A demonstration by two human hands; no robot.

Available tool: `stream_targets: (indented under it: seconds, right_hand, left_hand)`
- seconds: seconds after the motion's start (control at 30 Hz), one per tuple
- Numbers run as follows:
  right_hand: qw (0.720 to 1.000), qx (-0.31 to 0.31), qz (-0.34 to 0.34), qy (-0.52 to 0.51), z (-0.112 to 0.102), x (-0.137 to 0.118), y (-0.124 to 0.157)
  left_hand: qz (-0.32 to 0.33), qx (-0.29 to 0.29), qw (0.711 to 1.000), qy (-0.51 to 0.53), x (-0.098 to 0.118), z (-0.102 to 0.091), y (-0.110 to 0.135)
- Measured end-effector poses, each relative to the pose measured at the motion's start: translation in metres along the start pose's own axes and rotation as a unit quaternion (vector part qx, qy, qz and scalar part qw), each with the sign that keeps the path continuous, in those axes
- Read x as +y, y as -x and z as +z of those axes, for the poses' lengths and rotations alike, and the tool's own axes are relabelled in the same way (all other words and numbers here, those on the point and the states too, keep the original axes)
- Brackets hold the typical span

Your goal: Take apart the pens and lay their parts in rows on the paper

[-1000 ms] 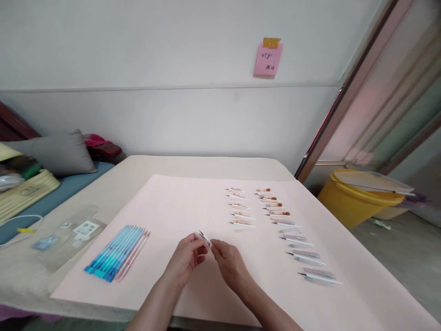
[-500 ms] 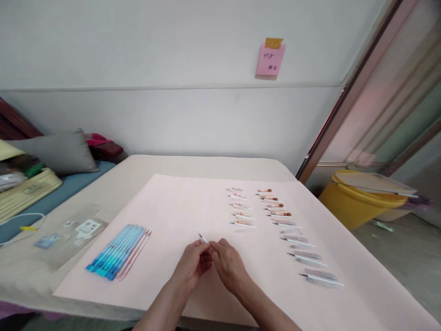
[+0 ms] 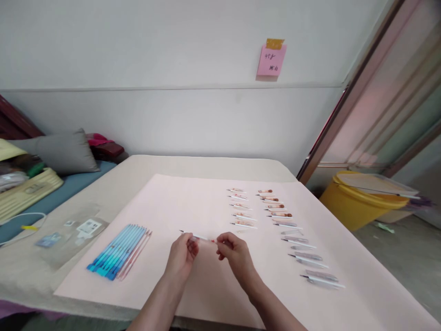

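White refill (image 3: pixel 203 238) pinched at both ends: left hand (image 3: pixel 182 255) tip side, right hand (image 3: pixel 237 255) opposite. We'd pull straight along its axis, fingertips only, no bending.

I held one thin white pen refill (image 3: pixel 200 237) between my left hand (image 3: pixel 182 253) and my right hand (image 3: pixel 234 250), one grip at each end. On the one pale pink paper sheet (image 3: pixel 179 202) lay one tight row of slim blue pens (image 3: pixel 115 253), too close-packed to count, two pinkish pens (image 3: pixel 136 254) beside it, and two lines of small pen parts: a shorter column (image 3: pixel 241 209) and a longer column (image 3: pixel 289 230). There were also one pink sticky note (image 3: pixel 271 59), one yellow bucket (image 3: pixel 358 207) and one grey pillow (image 3: pixel 60 151).
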State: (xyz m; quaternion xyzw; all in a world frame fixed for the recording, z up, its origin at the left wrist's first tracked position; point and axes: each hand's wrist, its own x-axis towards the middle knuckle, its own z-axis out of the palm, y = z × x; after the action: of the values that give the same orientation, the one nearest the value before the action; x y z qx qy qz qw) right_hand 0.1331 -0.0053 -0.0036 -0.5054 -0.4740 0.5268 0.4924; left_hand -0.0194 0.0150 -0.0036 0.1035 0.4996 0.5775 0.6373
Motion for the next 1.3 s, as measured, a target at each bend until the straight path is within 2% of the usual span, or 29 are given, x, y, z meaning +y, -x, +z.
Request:
stream_targets:
  seconds: [0.1, 0.2, 0.33, 0.5, 0.67, 0.77, 0.87, 1.0, 1.13, 1.23, 1.3]
  right_hand:
    - [0.999, 0.025, 0.015, -0.033, -0.005, -0.004, -0.002]
    - [0.999, 0.024, 0.002, -0.035, -0.005, -0.001, -0.003]
    - [0.998, -0.006, -0.055, 0.034, 0.000, 0.007, 0.000]
    - [0.988, -0.081, -0.071, 0.110, 0.005, 0.009, 0.004]
    - [0.982, -0.080, -0.092, 0.142, 0.003, 0.014, 0.004]
    - [0.979, -0.068, -0.106, 0.163, 0.001, 0.017, 0.001]
    - [0.981, -0.049, -0.087, 0.164, 0.000, 0.020, -0.001]
    - [0.994, -0.059, -0.020, 0.095, 0.001, 0.023, -0.003]
    - [0.997, -0.064, -0.003, 0.040, 0.002, 0.025, -0.006]
    - [0.997, -0.063, 0.003, 0.050, -0.006, 0.025, -0.011]
    - [0.995, -0.069, 0.010, 0.073, -0.019, 0.022, -0.016]
  left_hand:
    - [-0.002, -0.001, 1.000, 0.006, -0.001, 0.000, 0.000]
    - [-0.018, -0.033, 0.999, -0.022, -0.010, 0.002, 0.005]
    - [-0.041, -0.088, 0.994, -0.054, -0.026, 0.006, 0.015]
    - [-0.043, -0.096, 0.994, -0.025, -0.036, 0.007, 0.020]
    - [-0.028, -0.124, 0.992, -0.002, -0.036, 0.005, 0.018]
    - [-0.040, -0.112, 0.993, -0.019, -0.037, 0.003, 0.016]
    - [-0.044, -0.090, 0.994, -0.048, -0.038, 0.001, 0.014]
    - [-0.053, -0.107, 0.992, -0.044, -0.037, 0.002, 0.014]
    - [-0.057, -0.116, 0.991, -0.027, -0.037, 0.006, 0.017]
    - [-0.067, -0.117, 0.990, -0.032, -0.038, 0.007, 0.018]
    - [-0.077, -0.107, 0.990, -0.046, -0.038, 0.007, 0.018]
